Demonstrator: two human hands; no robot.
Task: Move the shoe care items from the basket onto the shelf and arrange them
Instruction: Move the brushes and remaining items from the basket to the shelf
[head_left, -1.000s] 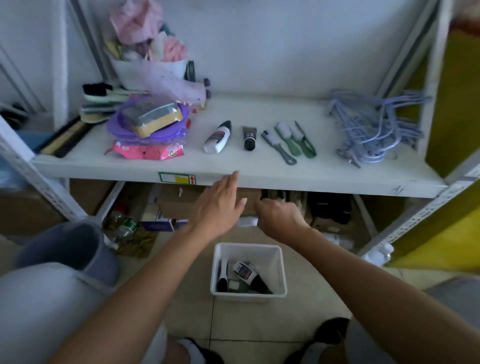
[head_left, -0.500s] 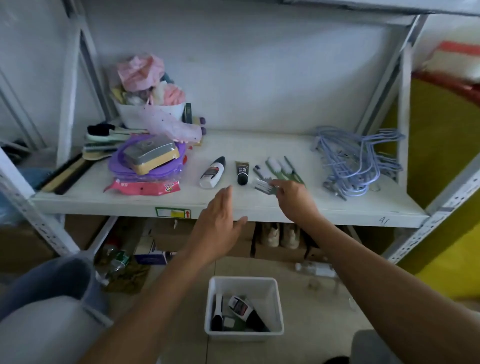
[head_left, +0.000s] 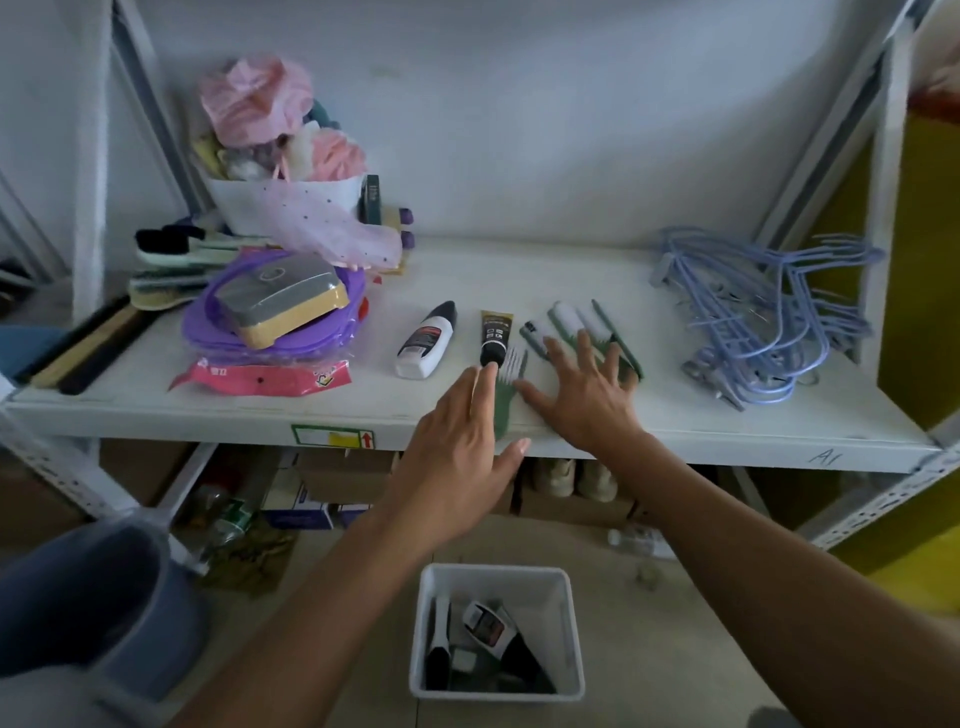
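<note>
White metal shelf (head_left: 675, 415), painted, front lip carrying a small green-and-yellow label. Far left on it: flat wooden and black sticks (head_left: 83, 348), then stacked brushes (head_left: 171, 260) behind a purple plastic lid pile (head_left: 218, 327) topped by a grey-and-tan sponge block (head_left: 283, 301); a pink packet (head_left: 260, 376) lies under the pile's front edge. Behind, a white tub of pink and cream cloths (head_left: 280, 150).

Mid-shelf, a row of shoe care items lying flat: white squeeze bottle with black cap (head_left: 426, 340), then just beside it a black tube with tan crimped end (head_left: 495, 338), cap toward the front edge.

Left hand (head_left: 457, 457) reaches over the shelf lip, fingers extended and loose, grasping nothing; fingertips near the tube cap. Between the two hands lies a small green-handled brush with pale bristles (head_left: 506, 389), handle toward the lip, touching or nearly touching the left fingers — cannot tell which.

Right hand (head_left: 582, 395) flat, fingers spread, released, resting over the lower ends of a group of green-and-white brushes (head_left: 571, 325).

Right end of shelf: tangled bundle of lilac wire hangers (head_left: 763, 317).

On the floor below, a white rectangular plastic basket (head_left: 426, 623) holds more bottles and tubes (head_left: 488, 631).
</note>
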